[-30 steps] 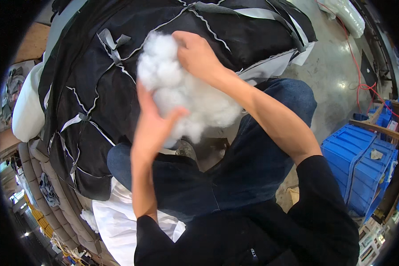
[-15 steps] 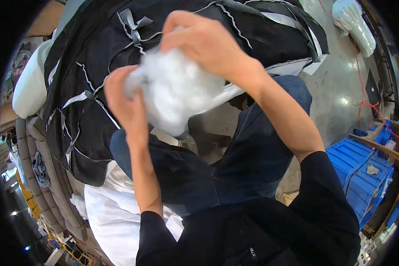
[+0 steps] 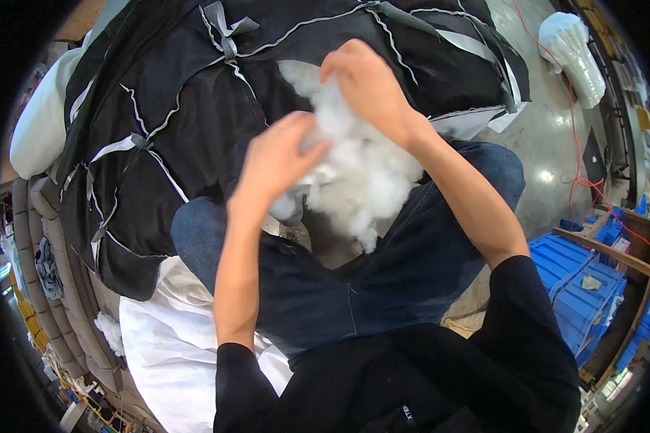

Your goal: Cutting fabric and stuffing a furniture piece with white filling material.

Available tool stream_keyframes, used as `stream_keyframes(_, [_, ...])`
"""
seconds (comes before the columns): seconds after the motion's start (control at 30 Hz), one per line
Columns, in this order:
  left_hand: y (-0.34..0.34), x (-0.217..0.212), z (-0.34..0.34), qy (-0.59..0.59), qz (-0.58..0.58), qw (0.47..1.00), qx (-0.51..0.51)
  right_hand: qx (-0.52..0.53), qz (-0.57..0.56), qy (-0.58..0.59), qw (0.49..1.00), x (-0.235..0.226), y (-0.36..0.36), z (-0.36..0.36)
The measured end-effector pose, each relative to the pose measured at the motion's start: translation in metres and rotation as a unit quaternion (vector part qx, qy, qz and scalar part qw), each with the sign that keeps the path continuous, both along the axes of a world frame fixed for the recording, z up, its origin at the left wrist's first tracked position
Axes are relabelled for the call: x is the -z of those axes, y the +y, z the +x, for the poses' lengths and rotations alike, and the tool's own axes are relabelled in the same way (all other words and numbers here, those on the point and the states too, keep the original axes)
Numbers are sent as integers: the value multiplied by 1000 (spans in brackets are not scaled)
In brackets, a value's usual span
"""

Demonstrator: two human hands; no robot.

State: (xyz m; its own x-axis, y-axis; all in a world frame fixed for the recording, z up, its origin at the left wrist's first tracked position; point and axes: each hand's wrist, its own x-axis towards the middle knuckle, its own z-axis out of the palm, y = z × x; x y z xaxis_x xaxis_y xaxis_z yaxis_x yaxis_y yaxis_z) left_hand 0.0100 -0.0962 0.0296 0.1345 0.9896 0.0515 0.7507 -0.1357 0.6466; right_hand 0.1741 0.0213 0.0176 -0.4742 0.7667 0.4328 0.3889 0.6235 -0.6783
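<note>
At the far left a white pillow-shaped cushion (image 3: 40, 126) is seen beside a large black quilted fabric cover with grey stitching and grey ribbon ties (image 3: 188, 115), which is spread over the far part of the scene above the blue-jeaned lap (image 3: 383, 289). A fluffy white clump of fibre stuffing (image 3: 361, 173) is held over the lap at the cover's near edge, gripped from the left by the left hand (image 3: 278, 162) with fingers curled into it, and pinched from above by the right hand (image 3: 365, 83), closed on its far end. At the near right, blue plastic crates (image 3: 578, 281) are stacked on the floor.
</note>
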Motion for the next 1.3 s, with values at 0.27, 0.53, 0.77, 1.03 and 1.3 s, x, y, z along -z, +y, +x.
stream_keyframes(0.27, [-4,42,78,-325,-50,942,-65,96,-334,361,865,5,24,-15])
stream_keyframes(0.53, [-12,54,64,-506,-173,836,-120,-234,-325,161,902,-40,10,-27])
stream_keyframes(0.77, [32,35,8,267,-239,933,21,-329,-111,-143,927,-55,-16,7])
stream_keyframes(1.03, [47,50,3,130,48,989,-49,56,138,-16,989,-57,51,63])
stream_keyframes(1.3, [72,58,-5,211,62,975,-31,124,347,40,929,-76,22,9])
